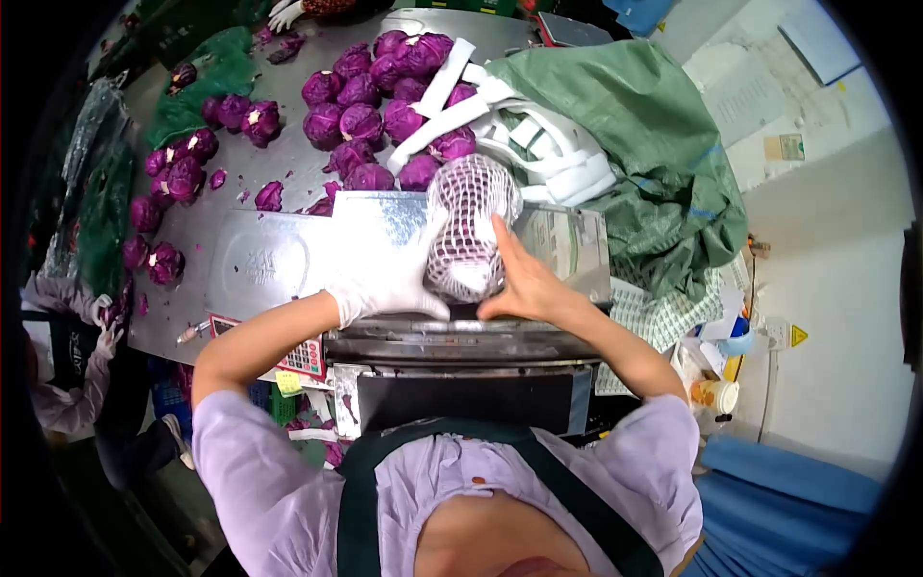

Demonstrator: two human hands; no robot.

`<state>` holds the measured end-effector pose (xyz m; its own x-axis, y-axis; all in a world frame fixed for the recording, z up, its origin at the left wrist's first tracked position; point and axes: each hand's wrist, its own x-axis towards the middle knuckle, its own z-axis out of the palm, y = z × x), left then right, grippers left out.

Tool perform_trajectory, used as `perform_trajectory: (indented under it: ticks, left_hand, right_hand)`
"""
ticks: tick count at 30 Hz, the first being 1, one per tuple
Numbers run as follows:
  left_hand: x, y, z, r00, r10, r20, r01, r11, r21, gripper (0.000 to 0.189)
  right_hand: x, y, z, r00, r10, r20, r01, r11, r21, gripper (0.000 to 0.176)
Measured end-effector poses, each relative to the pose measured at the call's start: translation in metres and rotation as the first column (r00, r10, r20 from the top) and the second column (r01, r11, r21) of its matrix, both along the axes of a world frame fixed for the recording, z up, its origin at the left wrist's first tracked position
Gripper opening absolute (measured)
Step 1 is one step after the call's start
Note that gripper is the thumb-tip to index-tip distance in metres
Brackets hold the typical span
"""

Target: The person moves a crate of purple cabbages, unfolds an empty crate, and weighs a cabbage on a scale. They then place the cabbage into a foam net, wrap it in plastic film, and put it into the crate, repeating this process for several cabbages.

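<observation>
Between my two hands is a red cabbage covered in white foam netting, over the front of a metal-topped machine. My left hand, in a white glove, presses against its left side with the thumb near the bottom. On its right side my bare right hand has its fingers along the netting and its thumb near the lower end. The netted bundle reaches back toward a pile of unwrapped red cabbages. White foam net strips lie just behind and to the right of it.
A green woven sack lies at the back right. More cabbages and torn leaves lie left on the steel table. A red-framed keypad is left of the machine. Another person's hands are at far left; a gloved hand shows at the back.
</observation>
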<state>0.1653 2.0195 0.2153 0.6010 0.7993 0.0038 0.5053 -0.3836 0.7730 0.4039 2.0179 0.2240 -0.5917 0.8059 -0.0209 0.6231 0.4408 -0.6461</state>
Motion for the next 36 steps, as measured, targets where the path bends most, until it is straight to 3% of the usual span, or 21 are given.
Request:
perform_trajectory:
  ticks: [1,4,6,7,10,12,14,16,17,18,20,21,22,24,27,28,30,31,33,34,36]
  left_hand:
    - [0.005,0.004,-0.009,0.997,0.074,0.033,-0.072,0.996,-0.057,0.125]
    - [0.012,-0.003,-0.012,0.974,0.207,0.092,-0.214,0.974,0.079,0.116]
    - [0.013,-0.028,-0.004,0.968,0.185,0.168,-0.222,0.945,0.24,0.113]
    - [0.012,-0.046,0.0,0.946,0.14,0.292,-0.204,0.958,0.202,0.112]
    - [0.01,-0.125,0.059,0.982,0.189,-0.003,-0.184,0.96,0.213,0.113]
    - [0.007,-0.17,0.084,0.989,0.148,0.006,-0.148,0.988,0.038,0.109]
    - [0.01,-0.199,0.087,0.934,0.115,0.337,-0.06,0.984,-0.17,0.084]
    - [0.011,-0.214,0.114,0.965,0.25,0.077,-0.104,0.635,-0.766,0.07]
    - [0.011,-0.219,0.104,0.969,0.239,0.063,-0.079,0.539,-0.839,0.066]
    - [0.01,-0.211,0.093,0.987,0.098,-0.131,-0.158,0.382,-0.91,0.067]
    - [0.009,-0.195,0.043,0.992,0.122,-0.027,-0.058,0.26,-0.964,0.074]
    - [0.018,-0.191,0.045,0.982,0.15,0.118,0.065,0.32,-0.945,0.084]
    - [0.023,-0.182,0.034,0.977,0.161,0.137,0.099,0.223,-0.97,0.083]
    - [0.023,-0.165,-0.074,0.973,0.19,0.13,0.106,0.135,-0.985,0.084]
    - [0.027,-0.164,-0.048,0.983,0.183,-0.025,-0.058,0.173,-0.983,0.088]
    - [0.026,-0.173,-0.02,0.982,0.124,-0.141,-0.176,0.354,-0.918,0.09]
    - [0.003,-0.186,-0.03,0.985,0.162,-0.051,-0.093,0.266,-0.96,0.092]
    - [-0.002,-0.195,-0.031,0.969,0.226,-0.101,-0.165,0.29,-0.943,0.095]
    - [-0.002,-0.217,0.0,0.908,0.409,-0.089,-0.265,0.397,-0.879,0.073]
    - [-0.002,-0.223,0.008,0.891,0.443,-0.099,-0.32,0.458,-0.829,0.063]
    - [0.003,-0.237,0.013,0.854,0.509,-0.107,-0.395,0.501,-0.77,0.037]
  right_hand:
    - [-0.005,0.001,-0.013,0.997,-0.019,-0.073,0.022,0.999,0.038,0.122]
    - [-0.008,-0.003,-0.005,0.982,-0.034,-0.185,0.06,0.988,0.139,0.12]
    - [0.0,-0.025,0.006,0.968,-0.008,-0.253,0.045,0.989,0.141,0.117]
    - [0.004,-0.042,0.009,0.957,0.042,-0.285,0.024,0.975,0.222,0.111]
    - [0.007,-0.118,0.049,0.967,0.065,-0.247,-0.006,0.973,0.232,0.107]
    - [0.01,-0.165,0.084,0.978,0.026,-0.209,-0.004,0.994,0.107,0.104]
    - [0.015,-0.191,0.096,0.973,-0.043,-0.226,0.03,0.998,-0.059,0.085]
    - [0.019,-0.199,0.079,0.964,-0.185,-0.193,0.055,0.843,-0.535,0.071]
    - [0.018,-0.2,0.072,0.955,-0.229,-0.187,0.05,0.749,-0.661,0.064]
    - [0.022,-0.199,0.042,0.946,-0.287,-0.147,0.042,0.562,-0.826,0.068]
    - [0.012,-0.191,0.028,0.876,-0.462,-0.139,-0.033,0.23,-0.973,0.07]
    - [0.002,-0.192,-0.002,0.794,-0.59,-0.148,-0.045,0.186,-0.981,0.071]
    - [0.014,-0.17,-0.023,0.938,-0.334,-0.098,-0.051,0.147,-0.988,0.073]
    - [0.006,-0.17,-0.035,0.902,-0.432,0.004,0.074,0.144,-0.987,0.084]
    - [0.013,-0.176,-0.055,0.877,-0.47,0.096,0.157,0.093,-0.983,0.1]
    - [0.018,-0.187,-0.049,0.854,-0.52,0.022,0.092,0.109,-0.99,0.096]
    - [0.029,-0.213,-0.043,0.668,-0.744,0.021,0.137,0.095,-0.986,0.071]
    - [0.034,-0.223,-0.044,0.664,-0.747,0.03,0.137,0.082,-0.987,0.071]
    - [0.036,-0.242,-0.042,0.633,-0.755,-0.171,0.178,0.357,-0.917,0.042]
    - [0.027,-0.252,-0.035,0.519,-0.836,-0.181,0.306,0.379,-0.873,0.038]
    - [0.024,-0.258,-0.042,0.512,-0.838,-0.192,0.416,0.437,-0.798,0.037]
